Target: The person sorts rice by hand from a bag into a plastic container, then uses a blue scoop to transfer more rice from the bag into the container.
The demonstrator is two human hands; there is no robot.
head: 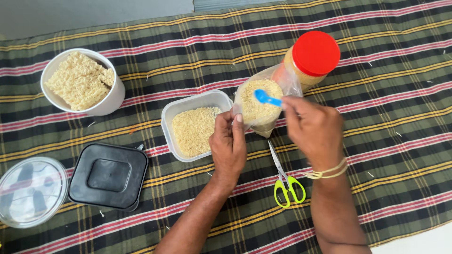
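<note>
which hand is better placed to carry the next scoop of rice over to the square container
Right, probably. The right hand already holds the blue spoon in the mouth of the rice bag. The left hand grips the bag's edge, steadying it beside the square container.

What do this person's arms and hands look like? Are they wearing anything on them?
Both forearms are bare, with no sleeves in view and no gloves. The left hand shows no rings or bands. The right hand has a pale yellow thread looped a few times around the wrist. No watch shows.
</note>
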